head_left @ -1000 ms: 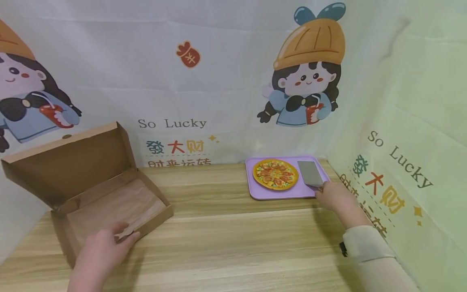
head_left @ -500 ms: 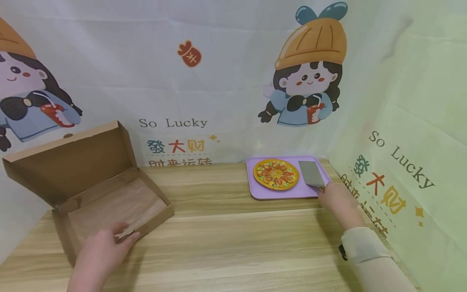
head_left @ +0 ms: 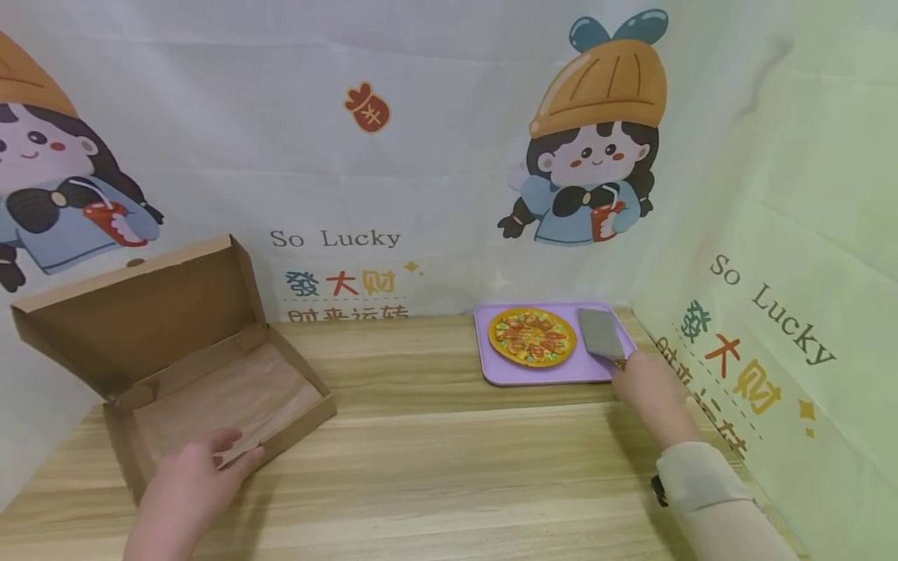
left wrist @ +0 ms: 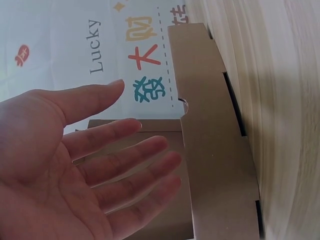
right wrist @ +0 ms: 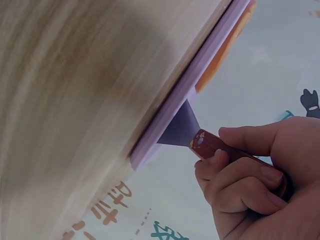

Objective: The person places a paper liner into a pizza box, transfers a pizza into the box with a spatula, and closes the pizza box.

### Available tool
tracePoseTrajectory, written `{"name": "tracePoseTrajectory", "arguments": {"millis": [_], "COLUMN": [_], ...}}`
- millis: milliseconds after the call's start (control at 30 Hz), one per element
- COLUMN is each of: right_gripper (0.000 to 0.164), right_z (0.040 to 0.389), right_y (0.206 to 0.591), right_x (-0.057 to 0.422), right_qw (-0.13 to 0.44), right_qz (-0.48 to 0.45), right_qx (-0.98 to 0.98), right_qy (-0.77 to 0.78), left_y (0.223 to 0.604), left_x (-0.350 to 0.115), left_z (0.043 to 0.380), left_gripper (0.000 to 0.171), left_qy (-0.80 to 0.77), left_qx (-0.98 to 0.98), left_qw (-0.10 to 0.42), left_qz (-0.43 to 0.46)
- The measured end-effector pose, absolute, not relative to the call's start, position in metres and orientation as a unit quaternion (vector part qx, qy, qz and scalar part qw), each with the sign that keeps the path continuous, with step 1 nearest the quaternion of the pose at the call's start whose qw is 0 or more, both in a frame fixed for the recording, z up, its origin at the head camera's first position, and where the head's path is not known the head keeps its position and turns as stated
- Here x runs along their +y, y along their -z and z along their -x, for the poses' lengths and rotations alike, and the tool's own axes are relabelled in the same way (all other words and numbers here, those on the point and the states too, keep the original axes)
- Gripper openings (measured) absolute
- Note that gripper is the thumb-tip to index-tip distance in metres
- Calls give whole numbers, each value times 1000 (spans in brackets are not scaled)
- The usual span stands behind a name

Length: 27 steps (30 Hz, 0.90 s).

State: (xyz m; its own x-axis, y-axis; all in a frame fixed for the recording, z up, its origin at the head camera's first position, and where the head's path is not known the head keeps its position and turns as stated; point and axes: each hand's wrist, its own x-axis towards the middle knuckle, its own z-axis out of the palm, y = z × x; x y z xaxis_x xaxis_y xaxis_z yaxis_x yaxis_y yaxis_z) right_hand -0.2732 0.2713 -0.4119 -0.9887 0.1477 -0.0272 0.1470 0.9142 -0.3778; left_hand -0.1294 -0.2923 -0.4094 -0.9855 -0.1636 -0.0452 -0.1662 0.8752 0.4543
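Note:
My right hand (head_left: pixel 652 393) grips the brown handle of a spatula (right wrist: pixel 180 127). In the head view its flat metal spatula blade lies over the right part of a lilac tray (head_left: pixel 582 372); contact underneath cannot be told. Left of the blade, a round toy-looking pizza (head_left: pixel 533 336) with a yellow crust rests on the tray. My left hand (head_left: pixel 189 483) is at the front edge of an open cardboard box (head_left: pixel 295 425). Its fingers look extended and hold nothing in the left wrist view, palm facing the camera. Whether they touch the box wall is unclear.
The box lid (head_left: pixel 140 319) stands raised at the back left, and brown paper (head_left: pixel 231 389) lines the bottom. Everything stands on a wood-grain table (head_left: pixel 449 483). Printed cloth (head_left: pixel 435 179) hangs behind and along the right side, close to the right forearm.
The spatula blade has shifted very slightly rightward over the tray. My left hand has drawn back a little to the left along the box front. The pizza stays in place.

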Motion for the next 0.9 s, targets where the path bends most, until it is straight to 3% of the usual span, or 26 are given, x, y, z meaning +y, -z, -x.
{"name": "tracePoseTrajectory", "arguments": {"millis": [400, 667, 900], "right_gripper": [22, 26, 20], "right_z": [264, 245, 222], "right_y": [389, 366, 348], "right_x": [264, 255, 245], "right_qw": [22, 10, 27], "right_qz": [55, 37, 3], "right_qx": [-982, -985, -988], "right_qy": [-181, -171, -152], "left_y": [411, 412, 415], "left_x": [-308, -325, -341], "left_z": [127, 122, 121], "left_gripper": [83, 106, 98], "left_qy": [-226, -164, -189], "left_qx": [967, 977, 967], "left_qw": [36, 69, 92], "left_qz": [112, 120, 141]}}
